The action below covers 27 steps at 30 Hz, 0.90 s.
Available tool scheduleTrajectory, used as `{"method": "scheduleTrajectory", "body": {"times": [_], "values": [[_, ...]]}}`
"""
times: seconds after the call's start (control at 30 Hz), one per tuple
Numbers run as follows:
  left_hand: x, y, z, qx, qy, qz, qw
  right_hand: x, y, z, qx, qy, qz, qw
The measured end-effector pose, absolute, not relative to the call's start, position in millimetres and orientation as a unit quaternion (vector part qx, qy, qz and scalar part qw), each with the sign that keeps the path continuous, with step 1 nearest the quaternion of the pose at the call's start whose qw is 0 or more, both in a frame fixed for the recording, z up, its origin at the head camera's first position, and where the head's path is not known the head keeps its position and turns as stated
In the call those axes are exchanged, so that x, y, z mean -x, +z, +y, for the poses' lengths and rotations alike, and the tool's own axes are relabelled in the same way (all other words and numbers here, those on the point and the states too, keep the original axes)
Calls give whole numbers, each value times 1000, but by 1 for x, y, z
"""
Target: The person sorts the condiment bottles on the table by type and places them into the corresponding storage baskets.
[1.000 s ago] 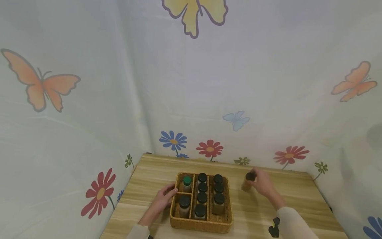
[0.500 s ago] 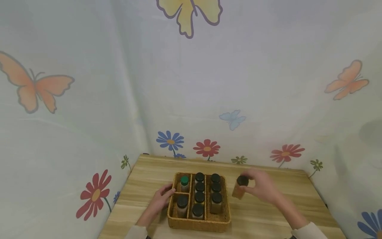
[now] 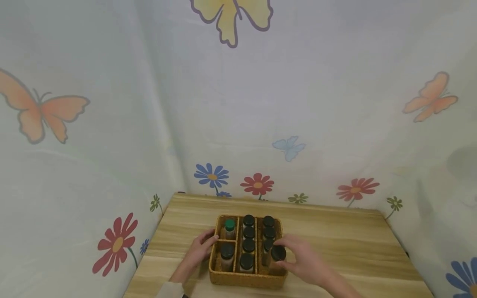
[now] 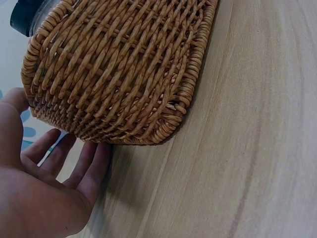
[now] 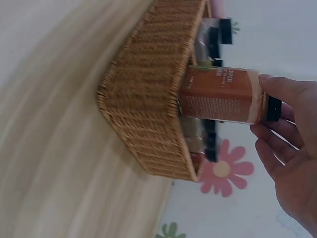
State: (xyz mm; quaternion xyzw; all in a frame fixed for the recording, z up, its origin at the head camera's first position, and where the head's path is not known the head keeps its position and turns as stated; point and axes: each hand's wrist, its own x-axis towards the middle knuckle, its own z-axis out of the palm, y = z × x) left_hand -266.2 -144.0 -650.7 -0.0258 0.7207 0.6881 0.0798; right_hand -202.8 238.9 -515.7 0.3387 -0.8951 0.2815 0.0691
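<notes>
My right hand point(image 3: 303, 260) pinches a spice jar point(image 5: 218, 94) near its black lid, with thumb and fingers on opposite sides. The clear jar holds reddish-brown powder and has a printed label. It stands over the front of the right compartment of a wicker basket point(image 3: 247, 280), its lower end just inside the rim in the right wrist view. My left hand point(image 4: 47, 183) rests against the basket's left side, fingers loosely extended along the wicker and thumb at the rim. Black-lidded jars point(image 3: 248, 245) line the middle compartment. Others fill the right one behind the held jar.
At the back left compartment stands a green-lidded jar point(image 3: 230, 228), with a black-lidded jar point(image 3: 227, 253) in front of it. The basket sits on a wood-grain table point(image 3: 346, 240). A white curtain point(image 3: 231, 103) printed with flowers and butterflies hangs around the table.
My right hand has lifted the jar off the table and carried it left and forward to over the basket's right compartment. My left hand has stayed at the basket's side.
</notes>
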Motion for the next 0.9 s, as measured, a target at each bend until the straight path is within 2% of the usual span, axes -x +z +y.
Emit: {"method": "scheduleTrajectory", "body": {"times": [0.3,0.57,0.67,0.7,0.8,0.9], "values": [[268,-650,-144,24,688,720,82,203,-572,228,-331,286,-896,84],[270,-653,-144,30,689,719,82,204,-588,226,-319,301,-897,50],[269,-654,-144,28,691,718,78,207,-590,226,-337,315,-886,50],[269,-654,-145,30,692,717,78,213,-602,229,-359,320,-875,56],[266,-646,-146,22,673,736,68,214,-595,230,-378,319,-869,27],[263,-626,-149,9,624,780,52,215,-572,231,-375,324,-867,-45]]}}
